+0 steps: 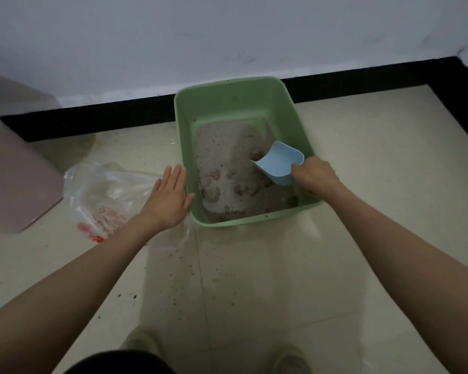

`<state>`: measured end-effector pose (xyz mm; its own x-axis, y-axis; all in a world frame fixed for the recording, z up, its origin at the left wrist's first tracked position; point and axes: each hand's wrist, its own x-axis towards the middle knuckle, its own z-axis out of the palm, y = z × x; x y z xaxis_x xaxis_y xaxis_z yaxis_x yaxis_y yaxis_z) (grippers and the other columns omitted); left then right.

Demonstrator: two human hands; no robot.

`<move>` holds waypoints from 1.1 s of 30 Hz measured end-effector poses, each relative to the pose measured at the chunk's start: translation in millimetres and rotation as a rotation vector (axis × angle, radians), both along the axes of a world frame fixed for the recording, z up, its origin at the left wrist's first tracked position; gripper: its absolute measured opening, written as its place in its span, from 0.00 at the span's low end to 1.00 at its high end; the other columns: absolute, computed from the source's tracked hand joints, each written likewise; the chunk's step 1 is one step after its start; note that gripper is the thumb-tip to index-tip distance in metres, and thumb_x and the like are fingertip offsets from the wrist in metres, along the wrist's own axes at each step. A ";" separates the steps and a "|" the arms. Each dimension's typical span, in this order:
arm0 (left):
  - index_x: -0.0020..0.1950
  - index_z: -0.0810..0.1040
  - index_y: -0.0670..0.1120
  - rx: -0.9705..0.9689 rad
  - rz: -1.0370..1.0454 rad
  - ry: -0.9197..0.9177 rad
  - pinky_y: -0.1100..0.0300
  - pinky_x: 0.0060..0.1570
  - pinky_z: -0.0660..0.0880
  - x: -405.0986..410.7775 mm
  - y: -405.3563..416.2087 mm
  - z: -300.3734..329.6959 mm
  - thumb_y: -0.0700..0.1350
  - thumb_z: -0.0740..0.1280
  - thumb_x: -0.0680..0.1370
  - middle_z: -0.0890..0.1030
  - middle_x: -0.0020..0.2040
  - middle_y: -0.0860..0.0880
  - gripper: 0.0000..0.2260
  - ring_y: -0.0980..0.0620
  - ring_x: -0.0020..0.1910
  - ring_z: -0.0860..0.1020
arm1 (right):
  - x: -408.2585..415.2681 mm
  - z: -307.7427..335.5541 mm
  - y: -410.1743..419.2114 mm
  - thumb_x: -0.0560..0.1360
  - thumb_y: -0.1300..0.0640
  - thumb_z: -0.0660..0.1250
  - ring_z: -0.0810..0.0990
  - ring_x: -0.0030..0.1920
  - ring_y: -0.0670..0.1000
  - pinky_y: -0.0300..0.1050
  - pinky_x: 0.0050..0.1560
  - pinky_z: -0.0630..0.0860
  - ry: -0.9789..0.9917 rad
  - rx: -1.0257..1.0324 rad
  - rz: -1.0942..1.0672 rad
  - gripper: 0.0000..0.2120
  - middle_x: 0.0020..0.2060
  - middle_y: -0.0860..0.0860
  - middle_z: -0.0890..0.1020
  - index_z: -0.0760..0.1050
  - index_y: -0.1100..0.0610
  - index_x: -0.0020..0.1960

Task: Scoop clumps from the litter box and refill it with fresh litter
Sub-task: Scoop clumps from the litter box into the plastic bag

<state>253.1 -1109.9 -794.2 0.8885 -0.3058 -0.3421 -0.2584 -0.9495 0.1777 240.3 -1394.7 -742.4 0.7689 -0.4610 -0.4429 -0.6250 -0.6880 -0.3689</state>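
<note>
**Litter box on the floor, scoop at the litter, clumps not yet lifted**

The litter box, a pale green rectangular plastic tub (243, 103), sits on the cream tiled floor (362, 157) in the upper middle of the frame, its long axis running away from the person toward the black skirting and white wall.

Nearest the camera, two bare forearms reach forward from the lower corners. The left hand (169, 197) lies flat with fingers straight and spread, just beside the tub's left wall at its near corner; whether the thumb touches the rim I cannot tell. It holds nothing. Left of it a crumpled clear plastic bag with red print (97, 201) lies on the floor, seemingly the place for waste.

The right hand (315, 175) is over the tub's right wall, its grip curled round the handle of a light blue plastic scoop (277, 164). The scoop's open mouth points left and slightly away, its lip at the greyish litter (216, 147).

Brownish clumps (214, 176) lie left of and nearer than the scoop mouth, in the near half of the tub. So the right hand is the working one, and the likely stroke runs leftward and toward the person, then across to the bag.

Scattered grains speckle the near tiles.
</note>
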 end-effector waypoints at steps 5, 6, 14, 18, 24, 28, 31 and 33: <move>0.76 0.41 0.40 -0.121 0.070 -0.043 0.53 0.74 0.43 23.0 -5.8 -12.2 0.52 0.50 0.82 0.42 0.77 0.42 0.29 0.46 0.75 0.40 | 32.2 4.4 6.1 0.74 0.60 0.57 0.71 0.27 0.54 0.41 0.28 0.68 0.130 0.049 0.002 0.11 0.28 0.57 0.74 0.72 0.64 0.37; 0.76 0.41 0.40 -0.141 0.092 -0.057 0.53 0.74 0.43 28.3 -8.2 -14.3 0.51 0.50 0.82 0.42 0.77 0.42 0.29 0.46 0.75 0.40 | 38.5 4.2 6.6 0.75 0.61 0.56 0.69 0.25 0.53 0.38 0.25 0.65 0.154 0.057 0.001 0.12 0.26 0.57 0.72 0.69 0.64 0.35; 0.76 0.40 0.41 -0.266 0.295 -0.161 0.52 0.74 0.44 53.2 -31.4 -26.5 0.49 0.49 0.82 0.42 0.77 0.44 0.27 0.48 0.75 0.40 | 80.3 -1.0 7.7 0.74 0.62 0.54 0.66 0.23 0.52 0.36 0.24 0.62 0.234 0.057 -0.002 0.12 0.25 0.56 0.70 0.68 0.62 0.33; 0.76 0.41 0.42 -0.324 0.338 -0.173 0.52 0.74 0.45 51.9 -33.2 -32.2 0.48 0.49 0.82 0.44 0.77 0.46 0.26 0.48 0.76 0.41 | 82.3 -18.0 0.8 0.73 0.60 0.56 0.72 0.26 0.53 0.39 0.28 0.70 0.204 0.027 -0.037 0.12 0.27 0.56 0.76 0.72 0.63 0.34; 0.76 0.41 0.42 -0.354 0.348 -0.189 0.52 0.74 0.47 52.0 -32.8 -36.5 0.48 0.48 0.82 0.45 0.77 0.45 0.26 0.48 0.76 0.43 | 100.0 -36.2 7.2 0.72 0.60 0.57 0.80 0.38 0.58 0.47 0.44 0.77 0.214 -0.058 0.034 0.11 0.35 0.58 0.80 0.74 0.64 0.36; 0.76 0.42 0.43 -0.363 0.356 -0.187 0.51 0.74 0.48 52.0 -34.0 -37.0 0.47 0.49 0.82 0.46 0.77 0.46 0.26 0.49 0.76 0.43 | 126.7 -38.3 19.5 0.74 0.60 0.58 0.77 0.50 0.61 0.46 0.45 0.70 0.164 -0.133 0.114 0.14 0.50 0.62 0.77 0.73 0.65 0.56; 0.76 0.42 0.43 -0.362 0.367 -0.184 0.51 0.74 0.48 51.7 -33.8 -36.6 0.48 0.48 0.82 0.46 0.77 0.46 0.25 0.49 0.76 0.43 | 136.3 -47.9 27.1 0.75 0.62 0.57 0.76 0.50 0.61 0.43 0.38 0.70 0.196 -0.057 0.141 0.17 0.53 0.64 0.77 0.72 0.69 0.59; 0.76 0.42 0.44 -0.364 0.369 -0.180 0.50 0.74 0.49 51.9 -33.9 -36.5 0.48 0.48 0.82 0.46 0.77 0.46 0.25 0.50 0.76 0.43 | 134.2 -56.1 28.9 0.74 0.63 0.56 0.74 0.45 0.57 0.41 0.29 0.65 0.227 0.017 0.116 0.17 0.52 0.64 0.78 0.73 0.70 0.58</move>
